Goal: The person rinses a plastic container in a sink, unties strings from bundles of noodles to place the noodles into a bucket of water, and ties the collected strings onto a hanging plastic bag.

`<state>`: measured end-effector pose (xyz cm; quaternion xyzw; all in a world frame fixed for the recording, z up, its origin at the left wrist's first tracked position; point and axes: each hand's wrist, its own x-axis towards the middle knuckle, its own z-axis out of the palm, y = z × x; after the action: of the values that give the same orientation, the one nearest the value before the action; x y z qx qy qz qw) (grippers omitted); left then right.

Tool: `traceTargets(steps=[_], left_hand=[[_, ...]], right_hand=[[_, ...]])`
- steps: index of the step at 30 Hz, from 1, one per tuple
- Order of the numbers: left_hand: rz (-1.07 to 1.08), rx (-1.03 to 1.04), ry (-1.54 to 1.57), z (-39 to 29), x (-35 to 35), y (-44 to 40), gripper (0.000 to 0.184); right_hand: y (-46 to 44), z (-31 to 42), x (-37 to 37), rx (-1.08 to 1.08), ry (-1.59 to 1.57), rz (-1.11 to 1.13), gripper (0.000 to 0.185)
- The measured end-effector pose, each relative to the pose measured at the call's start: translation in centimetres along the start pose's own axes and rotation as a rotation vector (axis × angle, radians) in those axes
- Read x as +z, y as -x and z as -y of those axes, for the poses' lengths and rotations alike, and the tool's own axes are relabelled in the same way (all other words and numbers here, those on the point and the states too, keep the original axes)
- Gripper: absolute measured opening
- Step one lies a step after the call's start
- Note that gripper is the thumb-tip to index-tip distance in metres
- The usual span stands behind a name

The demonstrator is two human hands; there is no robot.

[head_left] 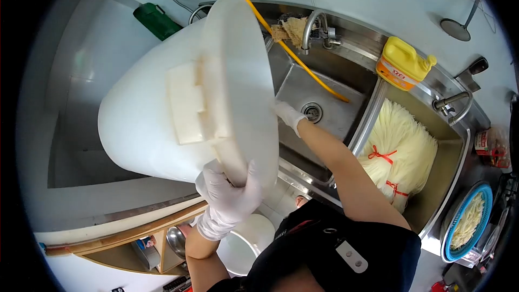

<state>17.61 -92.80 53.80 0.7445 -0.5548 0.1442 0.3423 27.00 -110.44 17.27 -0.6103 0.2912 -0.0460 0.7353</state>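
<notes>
- White plastic makes up the big tub (184,89), tipped on its side left of the open sink basin (335,116), with its mouth turned towards the basin; whether it rests on the sink edge cannot be told.
- The left hand (230,189), gloved, grips the lower part of the rim, thumb on one side and fingers on the other. That looks like the main hold, so a firm, full-palm grasp serves best, since thin gloves may slip on wet plastic.
- The right hand (291,116), also gloved, is at the far side of the mouth, its fingertips hidden by the rim; I cannot tell whether it grips or only touches. A flat palm there would steady the opening and check any roll.
- Being wide and deep, the tub probably swings easily; turn it slowly, with both hands sharing the weight.
- The mouth should stay over the basin, near the drain (312,111), so that any drips fall there.
- The yellow hose (319,78) trails into the basin; take care not to snag it with the rim.
- Spare the tied pale strands (397,135) in the next basin any knock or splash.
</notes>
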Motion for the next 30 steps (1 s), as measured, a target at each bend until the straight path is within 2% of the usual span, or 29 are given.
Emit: traceTargets(steps=[2,5,6,9,11,14,17,19,23,26,27,29,30], left_hand=[[0.003,0.036,-0.012,0.2,1.1,-0.2,0.035],[-0.002,0.056,-0.026,0.5,2.6,-0.4,0.036],[0.007,0.061,-0.032,0.5,2.9,-0.5,0.035],[0.039,0.061,-0.027,0.3,3.7,-0.7,0.034],[0.064,0.041,0.008,0.1,4.1,-0.9,0.033],[0.131,0.049,-0.039,-0.5,4.4,-1.4,0.031],[0.153,0.080,-0.022,-0.6,4.6,-1.4,0.031],[0.193,0.062,-0.055,-0.7,4.4,-1.2,0.032],[0.223,0.099,-0.091,-0.5,4.2,-0.5,0.032],[0.197,0.178,-0.032,-0.6,4.8,-0.8,0.032],[0.204,0.198,-0.041,-0.8,4.9,-0.8,0.033],[0.219,0.237,-0.058,-1.3,5.0,-0.6,0.033],[0.226,0.231,-0.080,-1.4,4.9,-0.4,0.033]], right_hand=[[2.2,2.5,0.3,0.186,-0.231,-0.071,0.039],[-1.2,-0.5,-0.3,-0.094,0.056,0.009,0.050],[-1.4,-0.5,-0.6,-0.079,0.073,0.007,0.051],[2.3,3.2,-1.5,0.216,0.034,-0.009,0.053],[3.6,5.2,-1.9,0.313,0.017,-0.005,0.055],[0.4,1.6,-1.8,0.163,0.080,0.071,0.052],[-1.3,-0.1,-1.2,0.105,-0.036,0.086,0.047],[-2.6,-1.7,-1.0,-0.068,0.274,0.145,0.043],[-5.6,-4.5,-0.6,-0.418,1.093,0.199,0.042],[-5.1,-3.5,0.7,-0.378,0.660,0.088,0.045],[-5.0,-3.1,1.2,-0.350,0.354,0.094,0.046],[-4.7,-2.7,1.8,-0.190,0.003,0.110,0.046],[-3.8,-1.7,1.9,-0.121,-0.058,0.120,0.046]])
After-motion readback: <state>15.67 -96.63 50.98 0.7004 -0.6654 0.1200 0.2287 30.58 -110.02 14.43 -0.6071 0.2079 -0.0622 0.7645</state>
